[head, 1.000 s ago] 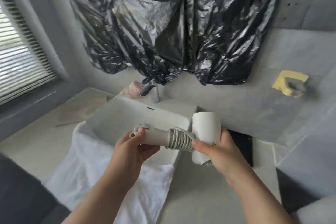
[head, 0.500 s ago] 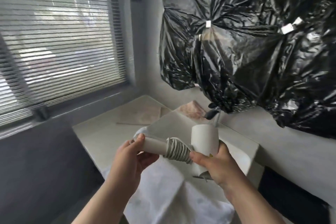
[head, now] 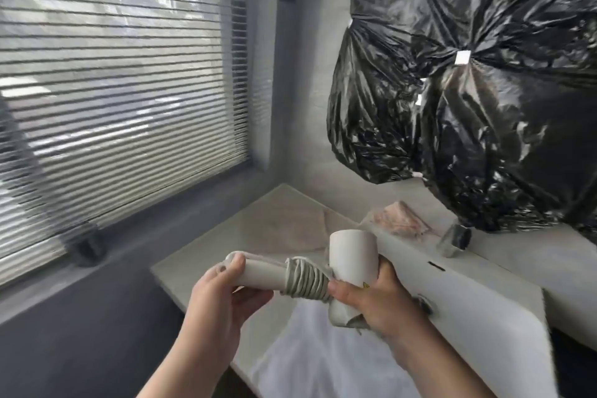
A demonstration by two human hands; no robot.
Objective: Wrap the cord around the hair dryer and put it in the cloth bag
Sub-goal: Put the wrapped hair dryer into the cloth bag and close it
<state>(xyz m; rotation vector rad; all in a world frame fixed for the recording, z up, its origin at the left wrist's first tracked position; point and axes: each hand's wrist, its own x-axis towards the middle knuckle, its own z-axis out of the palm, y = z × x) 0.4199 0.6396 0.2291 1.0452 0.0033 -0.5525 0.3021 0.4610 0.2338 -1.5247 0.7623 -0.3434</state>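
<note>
A white hair dryer (head: 352, 253) is held level over the counter, with its grey cord (head: 305, 279) coiled tightly round the handle near the barrel. My left hand (head: 223, 296) grips the free end of the handle, thumb on top. My right hand (head: 376, 299) is wrapped round the lower part of the barrel, thumb beside the coils. A beige cloth bag (head: 290, 229) lies flat on the counter behind the dryer.
A white towel (head: 310, 352) hangs over the counter's front edge below my hands. A white basin (head: 484, 307) with a tap (head: 454, 239) lies to the right, a pink cloth (head: 400, 220) behind it. Black plastic (head: 468, 90) covers the wall; a blinded window (head: 113, 81) fills the left.
The view has swung left and up, from the sink toward the window. Both hands keep the same hold on the dryer, and the cord stays coiled.
</note>
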